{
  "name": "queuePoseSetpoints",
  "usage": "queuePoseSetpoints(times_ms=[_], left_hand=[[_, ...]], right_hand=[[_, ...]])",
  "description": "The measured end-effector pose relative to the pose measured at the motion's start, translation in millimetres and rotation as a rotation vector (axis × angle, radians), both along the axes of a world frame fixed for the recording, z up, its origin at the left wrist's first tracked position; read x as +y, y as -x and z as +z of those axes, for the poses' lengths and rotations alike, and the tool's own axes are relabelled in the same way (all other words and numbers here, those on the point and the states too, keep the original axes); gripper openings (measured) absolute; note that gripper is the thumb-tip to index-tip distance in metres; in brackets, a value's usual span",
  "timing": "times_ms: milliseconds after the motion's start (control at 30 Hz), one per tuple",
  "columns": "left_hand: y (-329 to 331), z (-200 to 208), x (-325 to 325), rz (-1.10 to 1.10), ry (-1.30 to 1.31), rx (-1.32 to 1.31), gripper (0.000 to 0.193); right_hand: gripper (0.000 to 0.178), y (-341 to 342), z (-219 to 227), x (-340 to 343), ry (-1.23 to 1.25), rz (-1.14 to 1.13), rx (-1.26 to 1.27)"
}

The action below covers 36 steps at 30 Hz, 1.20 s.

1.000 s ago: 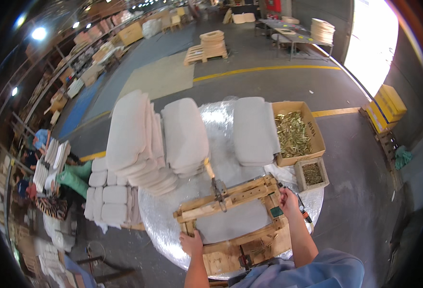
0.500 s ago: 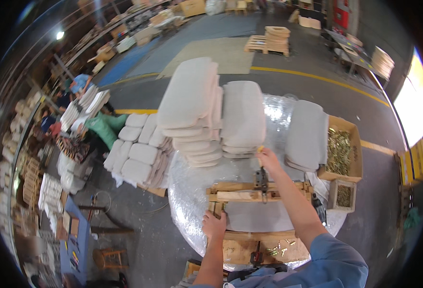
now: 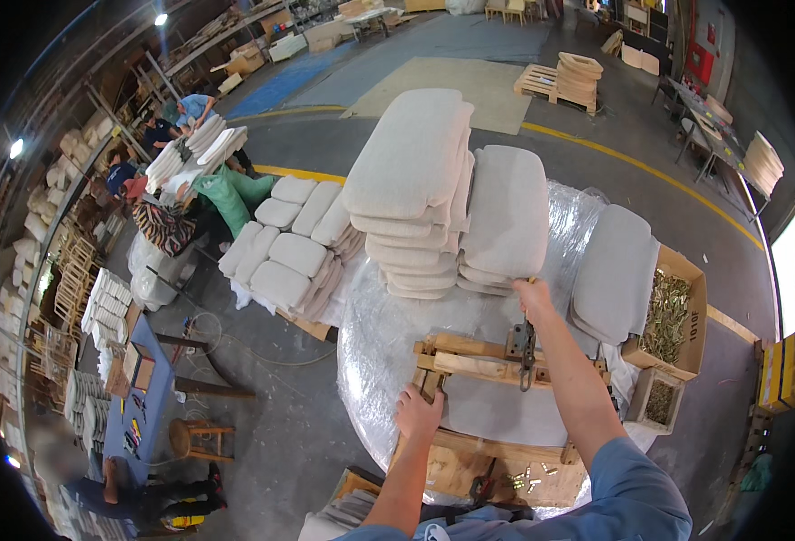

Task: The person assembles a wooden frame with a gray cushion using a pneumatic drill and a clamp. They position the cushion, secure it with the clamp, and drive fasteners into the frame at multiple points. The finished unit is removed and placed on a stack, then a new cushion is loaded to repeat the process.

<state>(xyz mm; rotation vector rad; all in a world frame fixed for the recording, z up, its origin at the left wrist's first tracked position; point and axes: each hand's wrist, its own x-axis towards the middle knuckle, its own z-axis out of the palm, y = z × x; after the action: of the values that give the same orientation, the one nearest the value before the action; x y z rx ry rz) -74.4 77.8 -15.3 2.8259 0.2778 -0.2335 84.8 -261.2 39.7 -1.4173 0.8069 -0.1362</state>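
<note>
A wooden frame lies before me on the plastic-wrapped round table, with a light grey padded panel set inside it. A dark metal clamp is mounted on its far bar. My right hand is closed round the upper end of the clamp's lever, which points away from me. At the frame's left side, my left hand grips the wooden side piece. Several small brass-coloured metal pieces are scattered on the near wooden board, beside a second dark clamp.
Stacked grey cushions rise beyond the frame, with more cushions at right. A cardboard box of metal fittings and a smaller box flank them. Cushion piles stand left. Other people work at far left.
The view has turned, so the whole scene sits farther right in the picture. Both hands keep their places on the frame and the clamp lever.
</note>
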Motion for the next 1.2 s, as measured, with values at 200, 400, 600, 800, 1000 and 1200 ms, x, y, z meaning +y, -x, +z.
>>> queuePoseSetpoints(times_ms=[200,400,600,800,1000,1200], left_hand=[[1.1,-3.1,1.0,0.001,-0.030,-0.026,0.079],[1.2,-6.3,-0.8,0.001,-0.035,-0.034,0.081],[0.6,-5.2,1.5,0.005,-0.056,-0.014,0.084],[0.1,-2.2,2.6,0.009,-0.032,0.036,0.087],[2.4,-3.6,3.2,0.020,-0.031,-0.004,0.082],[2.5,-5.1,3.4,0.023,0.001,0.012,0.082]], right_hand=[[0.014,0.4,6.7,3.5,0.055,-0.028,0.056],[0.015,-3.1,12.4,4.9,0.352,-0.150,-0.107],[0.019,3.9,19.2,9.1,0.384,-0.178,-0.100],[0.023,3.2,23.5,10.9,0.181,-0.220,-0.259],[0.044,9.0,41.8,8.8,0.058,-0.193,-0.377],[0.049,29.0,38.8,2.5,-0.288,0.087,-0.766]])
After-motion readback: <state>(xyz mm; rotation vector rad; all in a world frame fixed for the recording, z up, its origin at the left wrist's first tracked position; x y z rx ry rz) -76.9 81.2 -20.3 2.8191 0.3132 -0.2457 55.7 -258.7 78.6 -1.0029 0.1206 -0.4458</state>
